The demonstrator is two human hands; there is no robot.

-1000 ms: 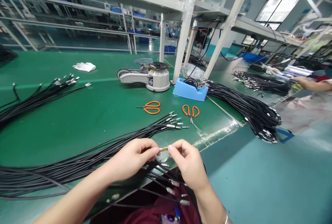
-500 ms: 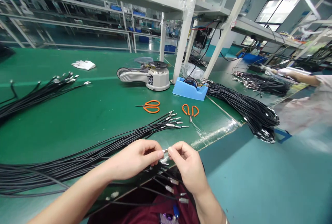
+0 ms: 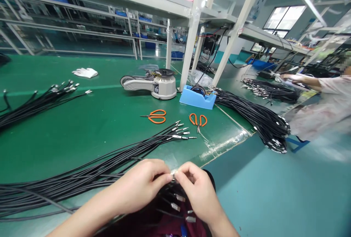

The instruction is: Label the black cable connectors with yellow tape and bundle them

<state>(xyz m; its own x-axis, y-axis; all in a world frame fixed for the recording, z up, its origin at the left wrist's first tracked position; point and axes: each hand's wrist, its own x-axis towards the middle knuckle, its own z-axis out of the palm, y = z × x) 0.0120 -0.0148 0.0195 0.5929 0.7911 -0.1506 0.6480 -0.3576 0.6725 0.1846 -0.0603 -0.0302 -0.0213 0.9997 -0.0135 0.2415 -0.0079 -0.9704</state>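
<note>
My left hand [image 3: 146,180] and my right hand [image 3: 196,189] meet at the table's near edge, thumbs and forefingers pinched. Between their fingertips is a small silvery cable connector [image 3: 173,174], mostly covered by the fingers. Below the hands, more cable ends with metal plugs [image 3: 175,206] hang over my lap. A bundle of black cables [image 3: 90,178] lies along the table beside my left forearm, its metal tips fanning out beyond my hands. Two orange-handled cutting tools lie farther back: scissors [image 3: 157,116] and a pair of snips [image 3: 198,120].
On the green table [image 3: 109,120] stand a grey tape dispenser [image 3: 163,86] and a blue tape holder [image 3: 197,98]. A white glove [image 3: 85,72] and another cable bundle [image 3: 35,105] lie left. Shelf posts [image 3: 192,39] rise behind. A co-worker's arm [image 3: 309,80] is at the right, near coiled cables [image 3: 252,114].
The camera view has shifted slightly, so the table things sit lower and farther left. My hands appear lower, fingertips closer together, still pinching the connector.
</note>
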